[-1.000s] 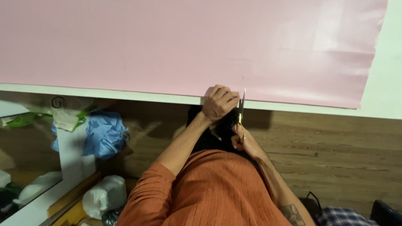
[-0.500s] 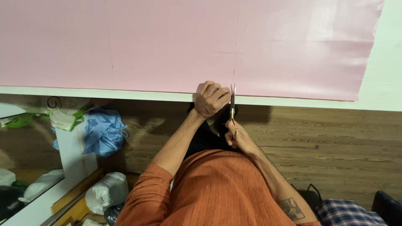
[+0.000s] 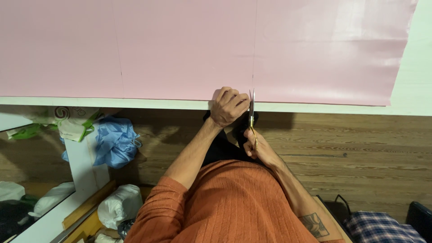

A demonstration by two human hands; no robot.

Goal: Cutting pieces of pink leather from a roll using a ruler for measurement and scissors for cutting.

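Observation:
A large pink sheet [image 3: 189,49] lies on a white table [image 3: 418,90] and reaches its near edge. Faint pencil lines run across the sheet. My left hand [image 3: 228,105] grips the sheet's near edge, fingers curled over it. My right hand [image 3: 254,145] is below the table edge and holds scissors [image 3: 252,112] with gold handles. The blades point up at the sheet's edge, just right of my left hand, in line with a pencil line.
A wooden floor [image 3: 360,148] lies below the table edge. At the left are a blue plastic bag [image 3: 114,141], white and green bags [image 3: 72,123] and a white shelf. A white bundle [image 3: 119,204] sits lower left, a plaid cloth [image 3: 382,227] lower right.
The view has shifted, so my hands and the scissors sit a little further left and higher in the picture. The scissor blades now meet the sheet's near edge.

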